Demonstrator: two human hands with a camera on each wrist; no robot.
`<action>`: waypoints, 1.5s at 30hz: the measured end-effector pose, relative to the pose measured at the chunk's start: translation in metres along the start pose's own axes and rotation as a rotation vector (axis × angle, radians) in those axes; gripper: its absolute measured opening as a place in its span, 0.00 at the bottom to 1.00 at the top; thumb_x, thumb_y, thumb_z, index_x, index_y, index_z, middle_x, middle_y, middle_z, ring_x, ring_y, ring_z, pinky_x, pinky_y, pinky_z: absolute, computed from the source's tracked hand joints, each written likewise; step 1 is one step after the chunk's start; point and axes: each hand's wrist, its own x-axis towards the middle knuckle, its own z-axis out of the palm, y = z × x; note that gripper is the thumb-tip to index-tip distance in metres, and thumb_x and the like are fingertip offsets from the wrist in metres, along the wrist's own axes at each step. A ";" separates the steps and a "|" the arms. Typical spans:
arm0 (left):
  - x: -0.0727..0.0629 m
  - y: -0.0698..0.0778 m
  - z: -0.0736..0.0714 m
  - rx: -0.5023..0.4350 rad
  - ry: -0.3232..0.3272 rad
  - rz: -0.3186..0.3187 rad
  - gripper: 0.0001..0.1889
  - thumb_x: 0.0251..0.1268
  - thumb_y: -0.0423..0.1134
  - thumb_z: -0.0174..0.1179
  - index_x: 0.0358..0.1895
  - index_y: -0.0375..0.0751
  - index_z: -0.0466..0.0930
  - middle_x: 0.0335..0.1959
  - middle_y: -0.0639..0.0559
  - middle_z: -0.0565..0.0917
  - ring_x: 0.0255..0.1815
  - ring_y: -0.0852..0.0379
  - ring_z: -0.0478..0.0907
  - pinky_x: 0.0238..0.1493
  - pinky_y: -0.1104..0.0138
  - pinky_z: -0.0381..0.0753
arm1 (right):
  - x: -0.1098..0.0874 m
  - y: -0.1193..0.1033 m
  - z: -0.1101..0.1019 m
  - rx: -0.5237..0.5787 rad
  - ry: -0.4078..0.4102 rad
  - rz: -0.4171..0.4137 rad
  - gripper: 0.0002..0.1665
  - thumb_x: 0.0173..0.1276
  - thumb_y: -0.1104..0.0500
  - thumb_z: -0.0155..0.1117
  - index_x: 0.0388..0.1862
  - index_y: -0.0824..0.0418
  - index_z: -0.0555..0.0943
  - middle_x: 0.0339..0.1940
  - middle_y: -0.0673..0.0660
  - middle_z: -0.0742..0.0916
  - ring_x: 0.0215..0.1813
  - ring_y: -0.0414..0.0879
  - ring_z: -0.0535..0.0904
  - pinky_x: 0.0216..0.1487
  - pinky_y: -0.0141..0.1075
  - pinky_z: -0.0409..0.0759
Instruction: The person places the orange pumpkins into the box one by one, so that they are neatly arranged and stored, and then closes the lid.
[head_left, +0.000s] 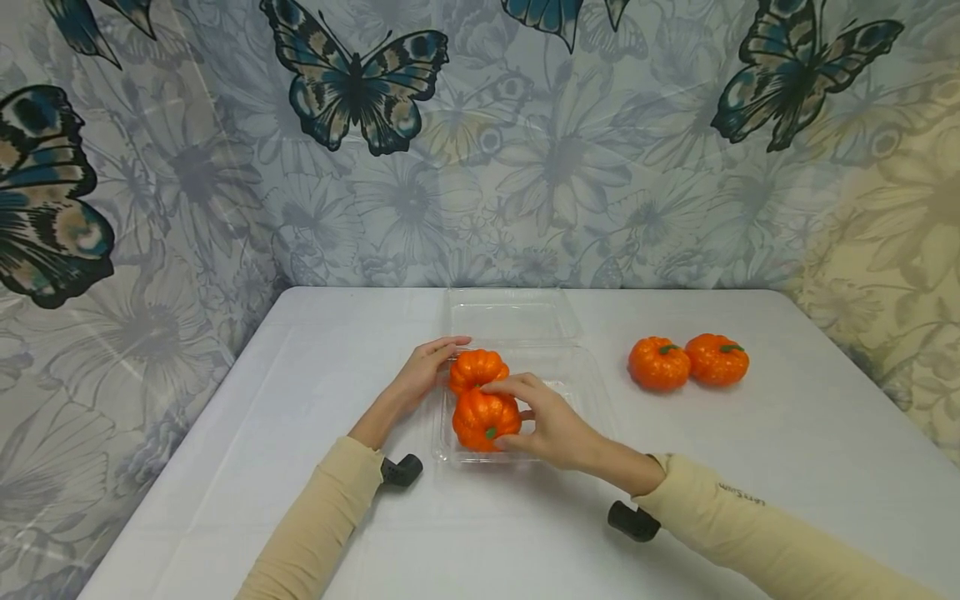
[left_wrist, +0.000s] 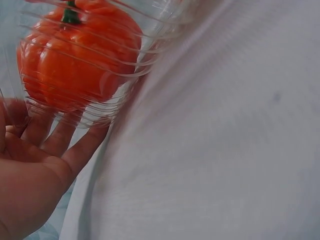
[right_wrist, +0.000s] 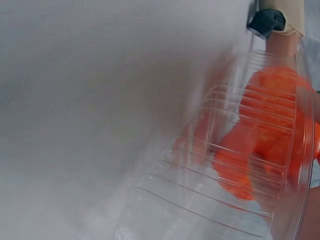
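Observation:
An orange toy pumpkin (head_left: 486,421) with a green stem sits at the near left of the clear plastic container (head_left: 558,408). My right hand (head_left: 551,421) holds this pumpkin, thumb on its near side and fingers across its far side. Behind it, against the container's left wall, is another orange pumpkin (head_left: 478,368). My left hand (head_left: 425,372) touches the container's far left side. In the left wrist view, its spread fingers (left_wrist: 85,145) rest against the ribbed outer wall. The right wrist view shows both pumpkins blurred through the clear plastic, partly hiding my right hand.
Two more orange pumpkins, one (head_left: 658,364) beside the other (head_left: 717,360), stand on the white-covered table (head_left: 750,467) to the right. The container's clear lid (head_left: 510,315) lies folded back behind it. A butterfly-patterned cloth (head_left: 562,200) rises beyond the table's far edge.

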 end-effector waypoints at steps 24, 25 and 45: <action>0.000 0.000 0.000 0.000 -0.005 -0.010 0.20 0.77 0.38 0.42 0.65 0.33 0.70 0.61 0.39 0.74 0.59 0.46 0.72 0.60 0.57 0.71 | 0.000 0.005 -0.002 0.024 -0.062 -0.033 0.32 0.55 0.71 0.72 0.59 0.62 0.74 0.53 0.56 0.76 0.54 0.52 0.74 0.50 0.39 0.79; 0.000 0.000 0.000 0.001 -0.006 -0.009 0.20 0.77 0.38 0.42 0.65 0.33 0.69 0.61 0.39 0.74 0.59 0.46 0.72 0.60 0.57 0.71 | 0.000 0.006 -0.002 0.026 -0.063 -0.034 0.32 0.55 0.70 0.72 0.60 0.62 0.73 0.53 0.56 0.76 0.54 0.52 0.74 0.50 0.39 0.79; 0.000 0.000 -0.002 -0.006 -0.017 -0.010 0.21 0.77 0.38 0.42 0.65 0.32 0.68 0.63 0.38 0.72 0.59 0.46 0.72 0.61 0.56 0.69 | -0.006 0.004 -0.041 0.272 0.054 0.244 0.26 0.71 0.57 0.59 0.65 0.63 0.68 0.60 0.64 0.74 0.58 0.58 0.73 0.53 0.44 0.78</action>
